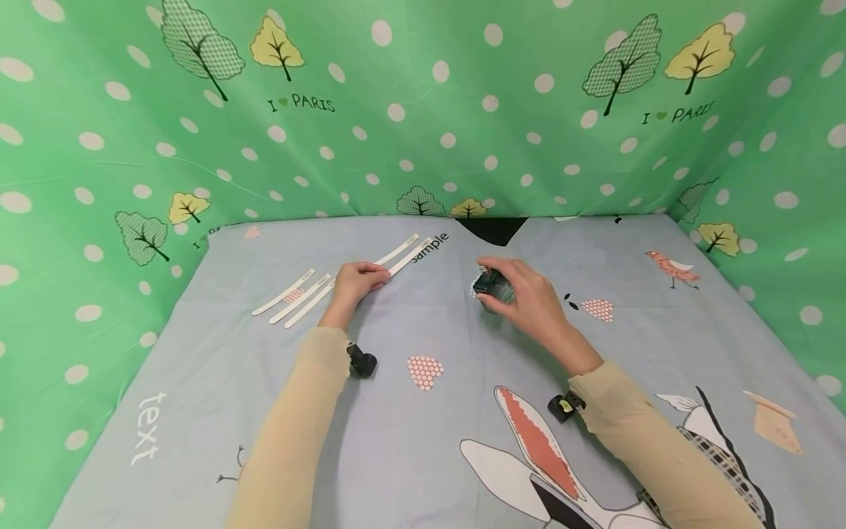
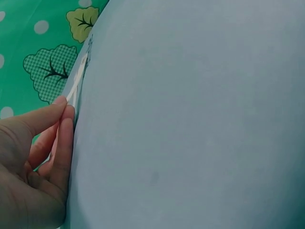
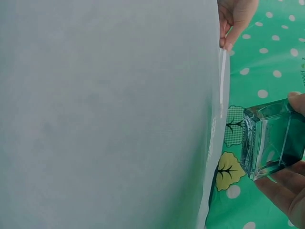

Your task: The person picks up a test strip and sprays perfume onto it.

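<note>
My left hand [image 1: 357, 285] pinches the near end of a narrow white paper strip [image 1: 411, 258] between thumb and fingers; the strip points away to the upper right. Beside it lies a second white strip [image 1: 397, 250], partly behind the hand. My right hand [image 1: 532, 301] holds a small square glass bottle [image 3: 274, 138], greenish and see-through, between thumb and fingers. In the head view the bottle is tipped, its dark end [image 1: 486, 282] toward the left. To the left of my left hand, three more strips [image 1: 283, 293] lie slanted side by side on the cloth.
A grey-blue printed cloth [image 1: 423, 441] with hearts, a rabbit and lettering covers the table. Green dotted curtains [image 1: 410, 110] stand behind and at both sides. Each wrist wears a small black camera [image 1: 362, 361].
</note>
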{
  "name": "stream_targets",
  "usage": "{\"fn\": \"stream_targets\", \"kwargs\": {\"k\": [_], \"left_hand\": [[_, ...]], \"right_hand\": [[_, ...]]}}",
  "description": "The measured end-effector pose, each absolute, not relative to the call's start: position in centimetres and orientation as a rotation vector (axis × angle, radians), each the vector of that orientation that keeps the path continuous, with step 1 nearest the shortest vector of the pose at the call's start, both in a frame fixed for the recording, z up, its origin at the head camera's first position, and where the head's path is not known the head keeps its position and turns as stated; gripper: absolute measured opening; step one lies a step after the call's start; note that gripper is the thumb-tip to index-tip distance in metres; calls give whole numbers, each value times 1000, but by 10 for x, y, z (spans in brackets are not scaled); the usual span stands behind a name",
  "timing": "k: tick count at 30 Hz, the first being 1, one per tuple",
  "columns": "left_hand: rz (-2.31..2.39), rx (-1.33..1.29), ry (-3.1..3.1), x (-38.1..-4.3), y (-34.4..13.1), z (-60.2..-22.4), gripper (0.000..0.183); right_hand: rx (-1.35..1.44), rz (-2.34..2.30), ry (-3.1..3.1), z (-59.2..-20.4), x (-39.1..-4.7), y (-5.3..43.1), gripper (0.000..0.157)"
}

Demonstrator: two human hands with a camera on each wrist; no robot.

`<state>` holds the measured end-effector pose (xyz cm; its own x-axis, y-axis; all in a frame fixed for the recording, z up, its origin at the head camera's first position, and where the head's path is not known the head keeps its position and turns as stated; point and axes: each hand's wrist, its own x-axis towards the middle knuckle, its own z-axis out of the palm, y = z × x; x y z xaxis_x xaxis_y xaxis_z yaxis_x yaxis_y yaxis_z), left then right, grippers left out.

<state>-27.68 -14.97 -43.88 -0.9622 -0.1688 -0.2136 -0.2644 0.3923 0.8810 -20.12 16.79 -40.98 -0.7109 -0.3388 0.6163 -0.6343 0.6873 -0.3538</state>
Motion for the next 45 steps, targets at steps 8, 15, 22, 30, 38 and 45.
{"fn": "stream_targets", "kwargs": {"k": [8, 15, 22, 30, 38, 45], "left_hand": [[1765, -397, 2461, -277, -150, -436, 30], [1851, -397, 2382, -275, -156, -433, 31], [1895, -397, 2354, -271, -166, -428, 32], [1938, -389, 2355, -266, -183, -419, 36], [1975, -357, 2345, -257, -194, -407, 39], [1917, -376, 2362, -238, -196, -380, 37]], "right_hand": [[746, 767, -2388, -408, -201, 167, 56], [749, 767, -2389, -409, -200, 166, 56], [744, 763, -2397, -409, -200, 166, 56], [734, 759, -2403, -408, -199, 165, 55], [738, 758, -2395, -408, -199, 165, 56], [743, 764, -2388, -408, -199, 165, 56]]}}
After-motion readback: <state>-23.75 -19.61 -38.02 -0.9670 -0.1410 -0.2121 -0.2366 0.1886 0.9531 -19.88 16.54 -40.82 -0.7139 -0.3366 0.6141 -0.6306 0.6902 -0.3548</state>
